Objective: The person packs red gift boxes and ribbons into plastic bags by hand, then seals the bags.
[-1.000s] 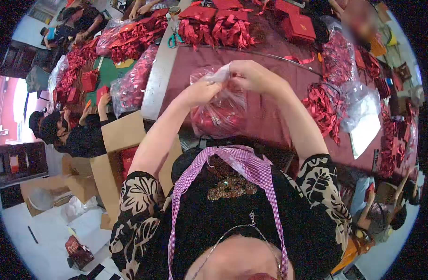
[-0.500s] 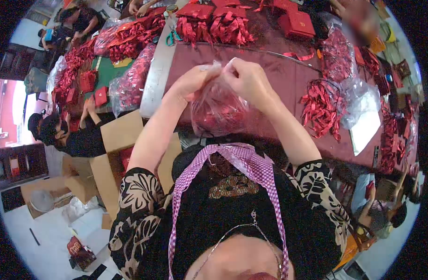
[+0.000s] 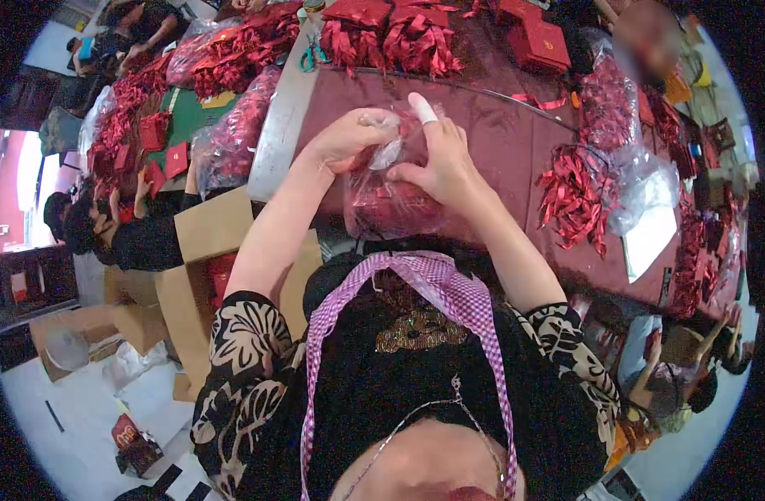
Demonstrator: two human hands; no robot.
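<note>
A clear plastic bag [image 3: 391, 204] with red contents rests at the near edge of the dark red table [image 3: 491, 134], right in front of my body. My left hand [image 3: 355, 140] is closed on the gathered top of the bag, and a whitish fold of plastic hangs below its fingers. On the bag's right side, my right hand [image 3: 449, 163] has its thumb and index finger spread apart. The index finger wears a white wrap and points away from me, while the thumb lies over the plastic. The red contents are blurred behind the film.
Teal-handled scissors [image 3: 313, 55] lie at the far left of the table. Red tasselled bundles [image 3: 420, 37] and red boxes [image 3: 539, 43] stand at the back. A loose ribbon pile [image 3: 576, 188] lies right. An open cardboard box [image 3: 211, 225] stands left; other people work around.
My right hand has let go of the bag's top, and its fingers have opened out. The left hand keeps the gathered plastic. At left, another person's hands have moved.
</note>
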